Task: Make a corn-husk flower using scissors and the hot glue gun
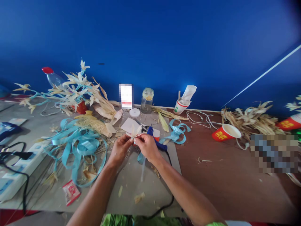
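Head view: the left hand (119, 148) and right hand (147, 145) both pinch the husk flower (134, 130) at its base, best held lightly, petals clear of the glue gun (161, 146).

- I saw a deep blue wall (150, 37) across the whole feed.
- The husk flower (135, 131) was pale cream.
- The glue gun (155, 141) showed bright blue, and its cord (172, 196) was black.
- The ribbon (80, 146) was light turquoise.
- The paper cup (225, 132) was red with yellow characters and white inside.
- The striped cup (180, 107) was white with red and green bands.
- The bottle cap (47, 70) was red.
- The mat (141, 185) looked grey to me, and the tabletop (223, 182) reddish brown.
- The dried husks (251, 121) were straw yellow.
- The sachet (71, 192) was red and white.
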`<state>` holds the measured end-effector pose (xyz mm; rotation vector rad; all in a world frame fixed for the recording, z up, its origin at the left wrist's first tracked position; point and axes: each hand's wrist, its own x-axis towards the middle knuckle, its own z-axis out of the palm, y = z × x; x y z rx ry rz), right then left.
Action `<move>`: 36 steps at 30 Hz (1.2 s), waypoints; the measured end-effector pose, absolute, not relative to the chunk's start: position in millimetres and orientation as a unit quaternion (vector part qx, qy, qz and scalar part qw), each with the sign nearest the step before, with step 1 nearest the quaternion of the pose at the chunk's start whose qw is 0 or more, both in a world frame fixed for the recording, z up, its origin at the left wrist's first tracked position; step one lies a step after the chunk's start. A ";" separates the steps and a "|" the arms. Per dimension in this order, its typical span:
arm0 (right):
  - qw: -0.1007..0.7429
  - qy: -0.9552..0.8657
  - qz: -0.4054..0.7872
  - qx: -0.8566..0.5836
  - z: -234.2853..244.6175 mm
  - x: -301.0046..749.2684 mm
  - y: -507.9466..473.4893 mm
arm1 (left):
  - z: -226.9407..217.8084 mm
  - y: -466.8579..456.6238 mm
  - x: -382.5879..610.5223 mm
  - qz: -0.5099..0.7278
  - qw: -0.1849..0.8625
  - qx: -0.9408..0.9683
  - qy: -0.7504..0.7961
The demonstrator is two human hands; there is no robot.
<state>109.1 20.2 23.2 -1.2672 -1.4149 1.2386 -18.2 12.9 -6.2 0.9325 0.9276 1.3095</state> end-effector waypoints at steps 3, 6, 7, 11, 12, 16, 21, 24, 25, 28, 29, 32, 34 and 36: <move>0.449 -0.520 0.531 -0.497 16.3 106.1 20.8 | -0.8 10.7 -16.4 0.561 0.562 0.427 0.432; 0.468 -0.455 0.583 -0.484 13.8 102.2 20.5 | 2.4 9.1 -14.9 0.554 0.541 0.434 0.460; 0.471 -0.430 0.602 -0.481 14.4 101.1 20.3 | 2.4 8.7 -14.7 0.556 0.538 0.432 0.464; 0.472 -0.364 0.653 -0.468 19.3 98.9 19.5 | -1.2 7.6 -14.5 0.572 0.525 0.421 0.470; 0.471 -0.362 0.657 -0.464 20.2 98.9 19.5 | -2.1 7.4 -14.5 0.575 0.523 0.417 0.470; 0.470 -0.374 0.655 -0.459 21.5 99.6 19.9 | -3.2 6.7 -13.4 0.587 0.509 0.424 0.467; 0.470 -0.415 0.627 -0.463 21.3 100.7 19.5 | -3.6 5.8 -10.8 0.602 0.483 0.418 0.479; 0.456 -0.462 0.592 -0.478 19.3 100.9 19.4 | -4.5 5.4 -9.1 0.616 0.469 0.404 0.486; 0.450 -0.475 0.580 -0.484 18.0 101.0 19.6 | -4.6 5.3 -8.6 0.618 0.465 0.404 0.488; 0.437 -0.504 0.555 -0.497 13.6 102.3 21.3 | -4.1 5.0 -8.0 0.617 0.472 0.404 0.484; 0.435 -0.512 0.545 -0.502 12.6 103.3 22.1 | -3.8 5.0 -8.1 0.618 0.480 0.396 0.481; 0.422 -0.542 0.508 -0.520 13.2 107.6 24.4 | -3.8 5.1 -9.3 0.624 0.501 0.363 0.478; 0.406 -0.570 0.479 -0.530 16.0 111.0 25.6 | -5.3 5.8 -10.5 0.619 0.516 0.351 0.476; 0.393 -0.593 0.455 -0.535 19.1 114.0 26.4 | -8.2 7.4 -11.7 0.606 0.538 0.353 0.468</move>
